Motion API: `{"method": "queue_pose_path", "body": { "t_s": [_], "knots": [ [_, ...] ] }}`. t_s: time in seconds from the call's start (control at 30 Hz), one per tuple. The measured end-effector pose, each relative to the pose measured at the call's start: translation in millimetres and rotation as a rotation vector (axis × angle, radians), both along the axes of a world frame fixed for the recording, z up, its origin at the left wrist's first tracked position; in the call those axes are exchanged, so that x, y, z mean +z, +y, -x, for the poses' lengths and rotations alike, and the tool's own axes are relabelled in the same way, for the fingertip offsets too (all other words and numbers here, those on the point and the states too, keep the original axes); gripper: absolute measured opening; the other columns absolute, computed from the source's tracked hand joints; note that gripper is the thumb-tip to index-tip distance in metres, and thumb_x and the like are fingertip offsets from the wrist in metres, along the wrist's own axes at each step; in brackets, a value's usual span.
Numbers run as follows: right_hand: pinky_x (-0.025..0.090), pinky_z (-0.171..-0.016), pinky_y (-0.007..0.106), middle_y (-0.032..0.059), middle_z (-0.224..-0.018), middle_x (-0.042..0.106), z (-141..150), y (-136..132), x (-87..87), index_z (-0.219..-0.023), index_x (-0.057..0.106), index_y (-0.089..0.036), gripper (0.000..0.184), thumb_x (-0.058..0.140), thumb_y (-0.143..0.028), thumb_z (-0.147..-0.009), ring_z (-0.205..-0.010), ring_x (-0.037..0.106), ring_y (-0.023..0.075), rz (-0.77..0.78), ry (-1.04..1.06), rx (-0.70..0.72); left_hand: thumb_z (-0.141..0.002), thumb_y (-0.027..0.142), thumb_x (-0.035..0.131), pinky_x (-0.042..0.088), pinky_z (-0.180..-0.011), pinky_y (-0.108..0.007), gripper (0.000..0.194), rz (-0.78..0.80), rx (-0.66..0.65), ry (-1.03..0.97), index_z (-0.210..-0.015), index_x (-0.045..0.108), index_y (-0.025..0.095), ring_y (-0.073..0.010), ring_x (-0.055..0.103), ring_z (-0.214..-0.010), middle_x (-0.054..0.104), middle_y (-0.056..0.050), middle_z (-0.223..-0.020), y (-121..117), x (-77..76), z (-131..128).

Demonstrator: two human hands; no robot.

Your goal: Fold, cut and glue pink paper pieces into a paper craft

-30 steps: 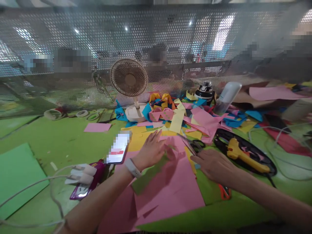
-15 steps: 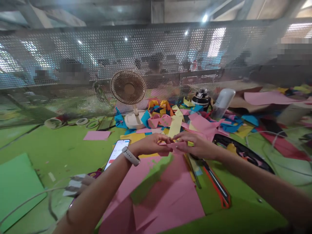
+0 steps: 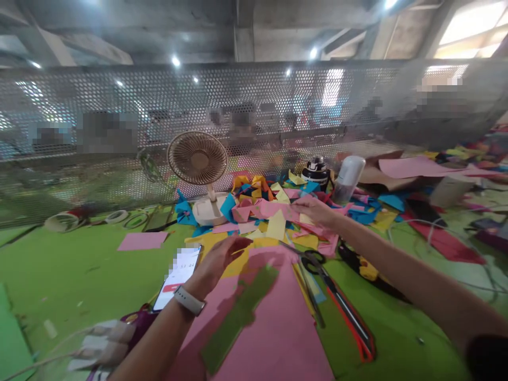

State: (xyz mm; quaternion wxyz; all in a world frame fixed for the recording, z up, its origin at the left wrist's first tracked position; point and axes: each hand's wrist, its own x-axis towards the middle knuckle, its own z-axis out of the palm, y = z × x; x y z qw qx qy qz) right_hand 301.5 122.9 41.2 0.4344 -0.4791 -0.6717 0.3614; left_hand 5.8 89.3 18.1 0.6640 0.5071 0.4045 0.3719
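Note:
My right hand (image 3: 315, 211) reaches to the paper pile at the back, its fingertips pinching a folded pink paper piece (image 3: 273, 208). My left hand (image 3: 218, 262), with a pale watch strap on the wrist, hovers over the near edge of the yellow paper (image 3: 237, 264). Its fingers are slightly bent and apart from the thumb, with nothing visible in them. Below it, a green strip (image 3: 238, 323) with a notched edge lies on large pink sheets (image 3: 278, 328). Black-handled scissors (image 3: 313, 262) and an orange-edged cutter knife (image 3: 351, 315) lie right of the sheets.
A small fan (image 3: 198, 159) stands behind the pile, near a perforated metal screen (image 3: 257, 90). A lit phone (image 3: 178, 278) and white plugs (image 3: 103, 344) lie at left. Tape rolls (image 3: 63, 222) sit farther back. A black tray (image 3: 381, 280) and white cables lie at right.
Both hands came together over a folded pink piece, then parted. My right hand moved it forward to the pile; my left drew back left. The scissors and cutter are uncovered. The view tilted up.

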Motion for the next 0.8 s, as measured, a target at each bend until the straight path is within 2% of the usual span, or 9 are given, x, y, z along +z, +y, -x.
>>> {"method": "queue_pose_path", "body": {
  "t_s": [0.13,0.23,0.3,0.37,0.43,0.5,0.7,0.8],
  "knots": [
    [0.043,-0.064,0.028,-0.0001,-0.063,0.058,3,55,13.8,-0.068,0.063,-0.014,0.037,0.054,-0.050,-0.071,-0.065,0.054,0.0153,-0.071,-0.082,-0.114,-0.082,0.048,0.050,0.035,-0.098,-0.037,0.038,-0.043,0.033,0.014,-0.095,0.066,0.016,-0.0231,0.052,-0.111,0.063,-0.010,-0.111,-9,-8.5,1],
    [0.043,-0.063,0.029,-0.0002,-0.060,0.058,10,93,18.4,-0.067,0.062,-0.015,0.029,0.053,-0.042,-0.074,-0.064,0.055,0.0167,-0.123,-0.167,-0.243,-0.083,0.048,0.049,0.036,-0.097,-0.036,0.038,-0.072,0.032,0.037,-0.096,0.066,0.016,-0.0224,0.054,-0.108,0.063,-0.010,-0.109,-14,-11.6,0],
    [0.044,-0.070,0.031,0.0024,-0.071,0.063,13,106,17.8,-0.076,0.064,-0.016,0.021,0.054,-0.034,-0.073,-0.074,0.058,0.0194,-0.174,-0.219,-0.326,-0.084,0.047,0.048,0.037,-0.097,-0.036,0.038,-0.081,0.038,0.047,-0.096,0.066,0.016,-0.0221,0.054,-0.107,0.064,-0.010,-0.108,-15,-12.0,0],
    [0.042,-0.078,0.033,0.0056,-0.086,0.066,15,106,14.6,-0.084,0.065,-0.016,0.018,0.055,-0.027,-0.073,-0.086,0.058,0.0217,-0.233,-0.267,-0.369,-0.084,0.047,0.048,0.037,-0.097,-0.036,0.037,-0.085,0.050,0.046,-0.096,0.065,0.016,-0.0218,0.054,-0.107,0.064,-0.010,-0.108,-15,-11.7,1],
    [0.042,-0.083,0.034,0.0075,-0.094,0.066,16,92,9.4,-0.088,0.065,-0.017,0.019,0.053,-0.024,-0.075,-0.092,0.058,0.0224,-0.285,-0.312,-0.348,-0.084,0.046,0.049,0.038,-0.096,-0.035,0.036,-0.084,0.056,0.046,-0.096,0.065,0.016,-0.0216,0.054,-0.107,0.064,-0.010,-0.108,-15,-11.4,1],
    [0.043,-0.083,0.035,0.0081,-0.095,0.066,17,67,2.5,-0.088,0.065,-0.017,0.018,0.051,-0.023,-0.077,-0.091,0.059,0.0221,-0.320,-0.351,-0.274,-0.083,0.046,0.050,0.038,-0.096,-0.035,0.036,-0.087,0.061,0.055,-0.096,0.065,0.015,-0.0216,0.054,-0.107,0.064,-0.010,-0.108,-14,-11.5,1],
    [0.045,-0.087,0.035,0.0069,-0.104,0.066,27,-53,-21.8,-0.093,0.066,-0.020,0.019,0.052,-0.029,-0.082,-0.098,0.059,0.0201,-0.348,-0.435,0.024,-0.082,0.047,0.051,0.036,-0.096,-0.036,0.036,-0.153,0.048,0.121,-0.096,0.064,0.016,-0.0222,0.053,-0.110,0.062,-0.011,-0.112,-18,-5.5,-2],
    [0.036,-0.099,0.041,0.0088,-0.130,0.051,34,-112,-33.2,-0.123,0.052,-0.021,0.039,0.045,-0.036,-0.088,-0.120,0.044,0.0220,-0.362,-0.681,0.218,-0.082,0.047,0.050,0.037,-0.095,-0.037,0.036,-0.212,0.032,0.183,-0.098,0.062,0.016,-0.0224,0.052,-0.111,0.062,-0.010,-0.113,-19,3.9,-5]
  ]
}}
